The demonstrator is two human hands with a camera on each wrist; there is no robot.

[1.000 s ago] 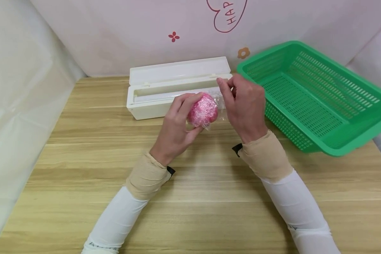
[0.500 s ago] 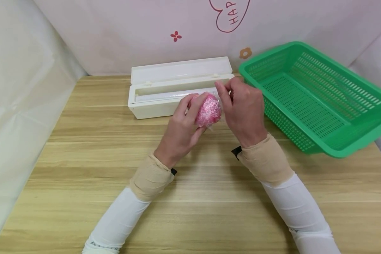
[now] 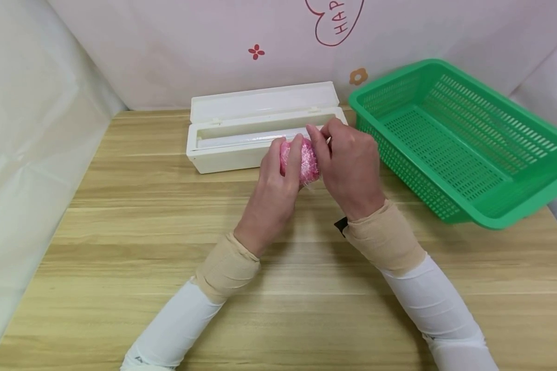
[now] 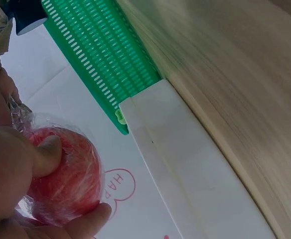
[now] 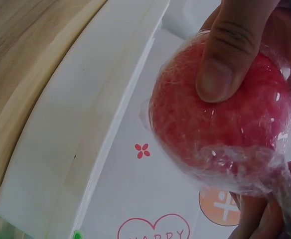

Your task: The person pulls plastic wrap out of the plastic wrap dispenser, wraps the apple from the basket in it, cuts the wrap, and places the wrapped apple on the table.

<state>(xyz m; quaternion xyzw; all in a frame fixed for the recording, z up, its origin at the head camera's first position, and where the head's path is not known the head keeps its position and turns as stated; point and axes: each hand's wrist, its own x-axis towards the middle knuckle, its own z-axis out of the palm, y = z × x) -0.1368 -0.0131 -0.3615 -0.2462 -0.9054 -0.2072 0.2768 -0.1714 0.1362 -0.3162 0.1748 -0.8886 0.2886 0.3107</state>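
A round, pink-red, fruit-like thing (image 3: 309, 164) wrapped in cling film is held up over the table, in front of a white cling film box. My left hand (image 3: 275, 193) grips it, with the thumb (image 5: 216, 77) pressed on its side in the right wrist view. My right hand (image 3: 353, 167) is close against its right side, thumb and forefinger pinching the film's loose end. That twisted tail of cling film (image 5: 286, 191) runs down to the right fingers in the right wrist view. Crinkled film covers the thing's whole visible surface.
The white box (image 3: 227, 162) stands at the table's back with its lid (image 3: 264, 103) raised and a film roll (image 3: 241, 140) inside. A green slotted basket (image 3: 445, 149) is at the right. Behind them hangs a pale printed sheet (image 3: 190, 51).
My left hand has shifted right and turned with the wrapped thing, bringing it up against the right hand. My right hand has moved slightly left and down, and the film stretched between them has shortened.
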